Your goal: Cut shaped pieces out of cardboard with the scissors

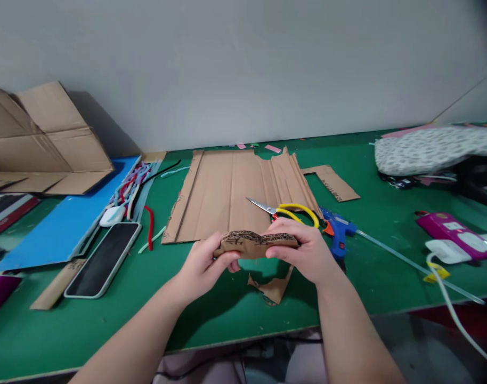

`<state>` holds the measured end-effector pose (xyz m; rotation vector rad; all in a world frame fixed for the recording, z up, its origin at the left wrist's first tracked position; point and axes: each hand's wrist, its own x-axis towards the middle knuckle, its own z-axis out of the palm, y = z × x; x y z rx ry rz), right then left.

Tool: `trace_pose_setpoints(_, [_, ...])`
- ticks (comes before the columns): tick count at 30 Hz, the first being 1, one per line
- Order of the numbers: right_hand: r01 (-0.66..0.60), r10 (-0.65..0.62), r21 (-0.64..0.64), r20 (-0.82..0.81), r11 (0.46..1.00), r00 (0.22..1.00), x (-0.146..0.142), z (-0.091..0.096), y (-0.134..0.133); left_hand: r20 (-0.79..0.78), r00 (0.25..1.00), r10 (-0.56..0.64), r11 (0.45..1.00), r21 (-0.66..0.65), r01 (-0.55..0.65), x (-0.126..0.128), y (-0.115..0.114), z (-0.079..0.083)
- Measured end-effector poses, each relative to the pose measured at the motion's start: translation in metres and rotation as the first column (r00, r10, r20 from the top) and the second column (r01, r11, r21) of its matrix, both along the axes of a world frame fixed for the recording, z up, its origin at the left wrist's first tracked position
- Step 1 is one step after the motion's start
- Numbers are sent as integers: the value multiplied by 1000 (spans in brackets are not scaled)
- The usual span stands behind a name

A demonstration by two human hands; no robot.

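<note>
Between my two hands, above the front of the table, is a layered cardboard cutout [249, 248] with a rounded, notched top edge. My left hand [205, 264] pinches its left end, thumb in front. The right end is gripped by my right hand [301, 248], thumb also on the near face. Just beyond lie yellow-handled scissors [297, 210], partly on a large flat cardboard sheet [219, 186] with a torn right edge. Below the cutout rests a cardboard scrap [274, 289]. A blue glue gun [338, 232] with a clear stick lies right of my right hand.
At left are a phone [103, 261], a blue folder [67, 224], pipe cleaners [127, 184] and folded cardboard [47, 138]. An L-shaped cardboard piece [339, 184], a purple power strip [457, 234] with a white cable, and a patterned pouch [435, 149] lie right.
</note>
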<state>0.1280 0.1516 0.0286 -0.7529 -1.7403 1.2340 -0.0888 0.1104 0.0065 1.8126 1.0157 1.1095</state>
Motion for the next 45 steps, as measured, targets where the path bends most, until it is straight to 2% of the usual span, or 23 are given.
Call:
trace_pose_setpoints(5, [-3,3,14,-21,1000,1000,-1,-1,1,-13,1000,8,1000,-13,-8,1,-2,3])
trace_pose_setpoints(10, [0,-1,-53,-20,999,1000,-2,0,0,-13,997,78,992,-100,-79,1,-3,3])
trace_pose_setpoints(13, [10,-8,-182,8,983,1000,-3,-1,-1,38,995,89,978,-194,-80,2,-3,4])
trace_pose_setpoints(17, [-26,51,-401,52,916,997,0,-4,-3,142,987,75,946,-324,-25,5,0,9])
trace_pose_setpoints(22, [-116,139,-504,8,856,990,3,0,-5,271,961,48,911,-407,69,5,4,8])
trace_pose_setpoints(25, [-91,134,-534,42,840,990,3,5,-7,336,941,48,911,-400,96,3,5,3])
trace_pose_setpoints(28, [-52,107,-522,75,851,991,1,6,-7,341,937,70,917,-393,74,1,5,1])
trace_pose_setpoints(32, [-26,71,-468,78,883,994,-2,2,-7,265,956,126,928,-372,-19,1,5,4])
trace_pose_setpoints(36, [-29,67,-486,63,874,996,-4,0,-7,160,971,178,936,-332,-117,1,6,7])
trace_pose_setpoints(45, [-65,119,-513,72,856,990,1,-3,-7,126,984,129,949,-303,-86,0,0,12])
